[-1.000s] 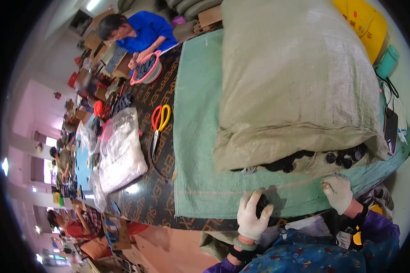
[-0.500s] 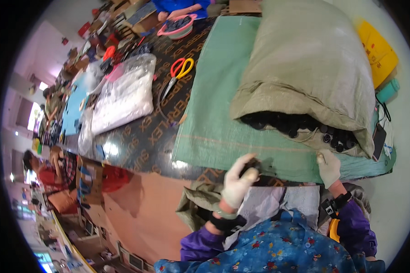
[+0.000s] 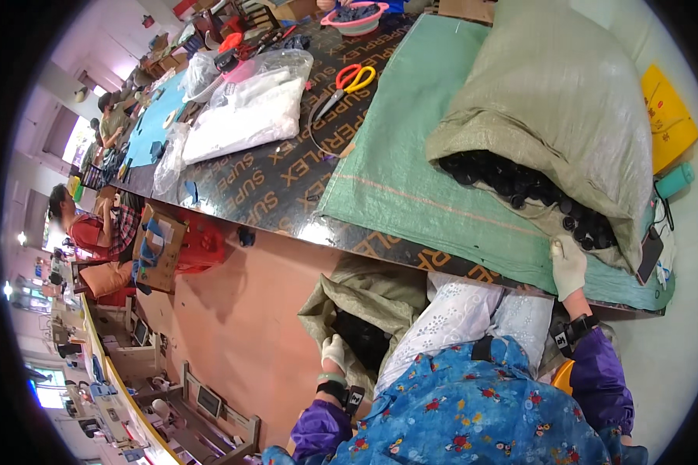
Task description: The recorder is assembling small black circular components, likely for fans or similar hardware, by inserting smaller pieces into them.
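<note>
Your left hand (image 3: pixel 333 353) was low, at the near-left rim of the lower sack (image 3: pixel 386 287), below the table (image 3: pixel 275 178) edge. Fingers overlapped the rim; could not tell whether they were clamped on it or apart.

Your right hand (image 3: pixel 570 266) was at the near lip of the upper sack (image 3: pixel 551 85), over the green sheet (image 3: pixel 411 155). Fingers looked curled; could not tell whether they pinched the lip.

Both hands wore white gloves. The upper sack lay on the sheet, mouth toward you, black pieces (image 3: pixel 495 175) showing inside. The lower sack stood open, its contents dark and hard to make out.

Scissors (image 3: pixel 340 91) lay left of the sheet, near a clear bag (image 3: pixel 244 120).
</note>
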Demonstrator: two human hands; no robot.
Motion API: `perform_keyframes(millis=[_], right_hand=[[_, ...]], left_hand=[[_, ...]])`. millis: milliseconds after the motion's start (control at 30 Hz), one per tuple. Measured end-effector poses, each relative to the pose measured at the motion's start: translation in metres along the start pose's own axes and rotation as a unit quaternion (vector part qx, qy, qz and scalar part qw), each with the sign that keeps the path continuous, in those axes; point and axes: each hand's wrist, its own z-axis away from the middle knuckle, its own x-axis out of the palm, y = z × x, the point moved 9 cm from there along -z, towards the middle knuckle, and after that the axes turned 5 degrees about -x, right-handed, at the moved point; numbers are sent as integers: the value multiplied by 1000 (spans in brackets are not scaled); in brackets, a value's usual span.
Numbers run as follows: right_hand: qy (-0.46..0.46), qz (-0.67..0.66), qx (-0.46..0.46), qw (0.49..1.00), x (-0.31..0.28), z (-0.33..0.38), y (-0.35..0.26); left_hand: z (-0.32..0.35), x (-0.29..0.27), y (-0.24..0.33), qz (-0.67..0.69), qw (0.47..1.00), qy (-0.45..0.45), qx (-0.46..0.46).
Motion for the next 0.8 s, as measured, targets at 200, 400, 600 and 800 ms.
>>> perform_keyframes(millis=[200, 400, 600, 800], right_hand=[[36, 45, -36, 998, -6, 2, 2], [20, -58, -12, 998, -8, 0, 5], [116, -6, 23, 993, -54, -10, 2], [58, 128, 68, 988, -63, -21, 24]], left_hand=[[100, 45, 149, 84, 944, -50, 314], [267, 195, 224, -97, 806, -261, 523], [368, 341, 218, -339, 478, -188, 788], [393, 422, 244, -445, 384, 0, 809]])
